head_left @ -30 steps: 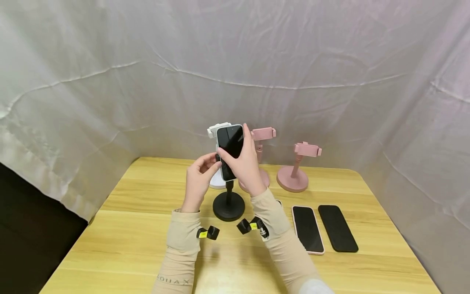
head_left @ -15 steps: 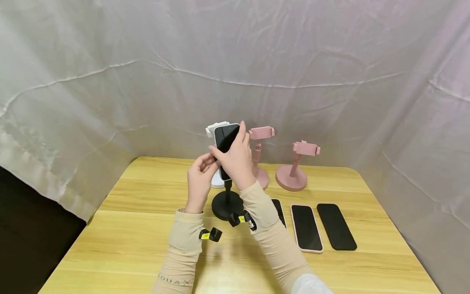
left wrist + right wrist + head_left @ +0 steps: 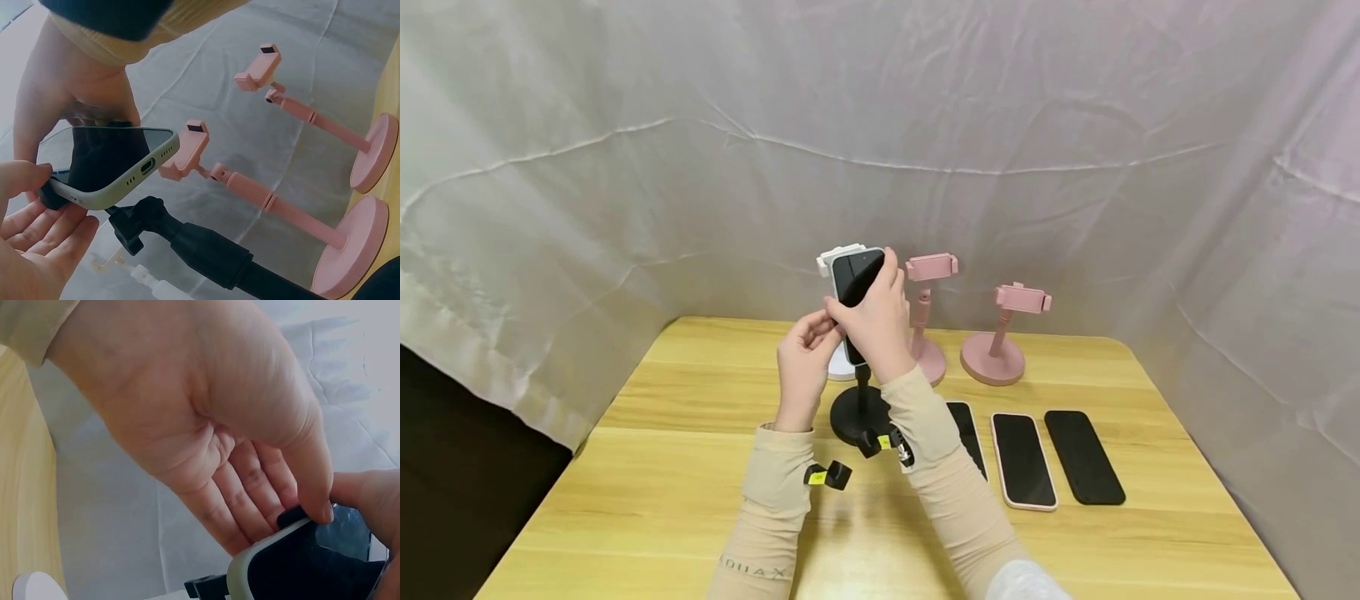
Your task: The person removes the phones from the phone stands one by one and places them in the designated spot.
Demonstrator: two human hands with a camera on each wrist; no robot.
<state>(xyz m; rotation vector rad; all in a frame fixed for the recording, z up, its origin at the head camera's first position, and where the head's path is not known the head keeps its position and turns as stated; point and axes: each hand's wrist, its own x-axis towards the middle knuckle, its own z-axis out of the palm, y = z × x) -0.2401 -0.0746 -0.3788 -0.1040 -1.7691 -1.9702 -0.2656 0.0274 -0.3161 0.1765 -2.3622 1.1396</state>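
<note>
A smartphone with a dark screen and pale green case (image 3: 119,181) stands upright at the head of a black phone stand (image 3: 850,417). My right hand (image 3: 880,321) grips the phone across its front, thumb on one long edge and fingers at the other. On the left long edge, my left hand (image 3: 801,358) pinches the stand's black clamp end (image 3: 291,516) between thumb and fingers. The left fingers reach behind the phone in the left wrist view. Most of the clamp is hidden behind the phone.
Behind the phone is a white phone stand (image 3: 841,367). Two pink phone stands (image 3: 932,267) (image 3: 996,358) stand at the back right. On the wooden table (image 3: 662,500), a partly covered phone (image 3: 967,433), a pink-cased phone (image 3: 1024,462) and a black phone (image 3: 1084,458) lie right of my right arm.
My right hand and forearm have shifted left and turned over the phone, uncovering more of the nearest lying phone. The held phone has moved slightly left. My left hand keeps its pinch.
</note>
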